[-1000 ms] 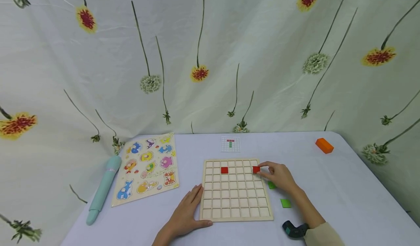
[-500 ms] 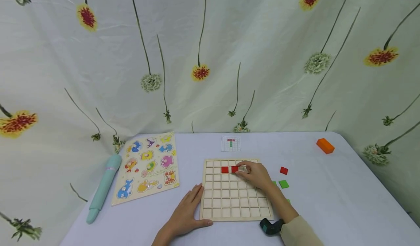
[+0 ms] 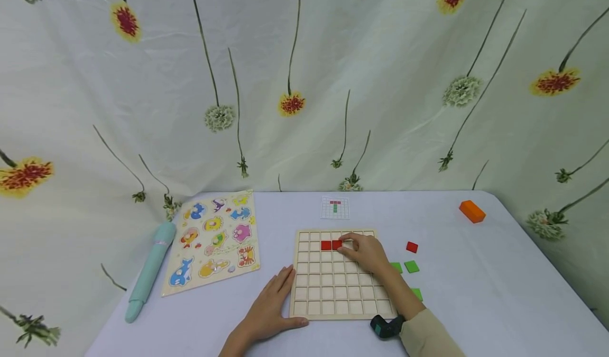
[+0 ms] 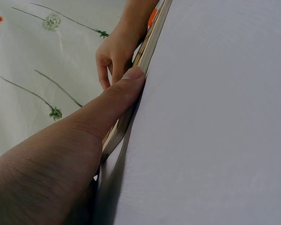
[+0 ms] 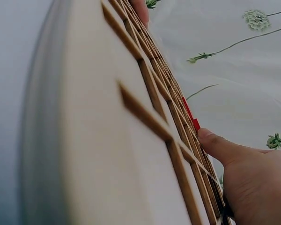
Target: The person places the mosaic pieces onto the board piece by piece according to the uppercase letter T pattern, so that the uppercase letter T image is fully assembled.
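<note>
A wooden grid board lies on the white table, one red tile in a cell of its second row. Beside that tile, my right hand pinches a second red tile between thumb and finger. The right wrist view shows this tile tilted slightly against the board, at the tip of the right thumb. My left hand rests along the board's lower left corner with fairly straight fingers; in the left wrist view its thumb touches the board's edge.
A red tile and several green tiles lie right of the board. Behind it is a pattern card. An orange block sits at the back right; a sticker-like picture board and a teal cylinder are at left.
My right hand has carried the red tile left from the board's right edge to beside the other red tile. The left hand has stayed in place.
</note>
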{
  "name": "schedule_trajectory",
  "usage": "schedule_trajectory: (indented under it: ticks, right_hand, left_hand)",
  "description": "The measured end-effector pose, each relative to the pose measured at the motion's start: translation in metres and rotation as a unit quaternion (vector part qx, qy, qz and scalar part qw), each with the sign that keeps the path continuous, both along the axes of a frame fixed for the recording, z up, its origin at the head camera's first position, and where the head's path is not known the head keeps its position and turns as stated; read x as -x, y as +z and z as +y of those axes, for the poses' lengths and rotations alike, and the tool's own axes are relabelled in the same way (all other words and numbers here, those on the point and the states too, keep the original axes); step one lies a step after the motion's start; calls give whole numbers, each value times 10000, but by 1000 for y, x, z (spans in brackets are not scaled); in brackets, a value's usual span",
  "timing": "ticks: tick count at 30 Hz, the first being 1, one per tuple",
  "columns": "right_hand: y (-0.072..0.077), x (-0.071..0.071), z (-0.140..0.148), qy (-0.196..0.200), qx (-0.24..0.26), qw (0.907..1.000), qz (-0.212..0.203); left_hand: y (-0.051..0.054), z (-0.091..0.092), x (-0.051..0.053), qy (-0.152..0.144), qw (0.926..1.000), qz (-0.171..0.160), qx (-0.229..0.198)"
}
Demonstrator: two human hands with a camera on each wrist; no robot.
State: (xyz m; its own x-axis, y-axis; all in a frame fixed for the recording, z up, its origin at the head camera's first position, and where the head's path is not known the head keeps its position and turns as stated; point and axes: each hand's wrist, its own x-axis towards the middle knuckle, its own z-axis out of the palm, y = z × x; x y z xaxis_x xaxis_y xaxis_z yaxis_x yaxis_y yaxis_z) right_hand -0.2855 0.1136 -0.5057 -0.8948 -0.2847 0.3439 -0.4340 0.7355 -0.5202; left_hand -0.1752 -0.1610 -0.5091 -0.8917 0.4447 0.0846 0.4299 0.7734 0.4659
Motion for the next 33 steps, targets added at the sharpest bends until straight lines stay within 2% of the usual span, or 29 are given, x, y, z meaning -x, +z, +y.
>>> schedule_trajectory:
  ticks: [15,22,28,33]
  right_hand:
    - [1,-1,-2,-9,-101,9999,82]
    - [1,-4,2,-3,274,9996,-37]
    - [2,-8,19,-183,420,9986,-275]
    - [2,-10,44,-309,463,9983,-172]
  left_hand:
    - [2,-1,-1,28,10000,-23,-29]
    - [-1,-1,0,31,10000,-54,-53]
    - [-3,0,1,-2,10000,-22,-20]
    - [-2,-1,0,24,10000,15,-2]
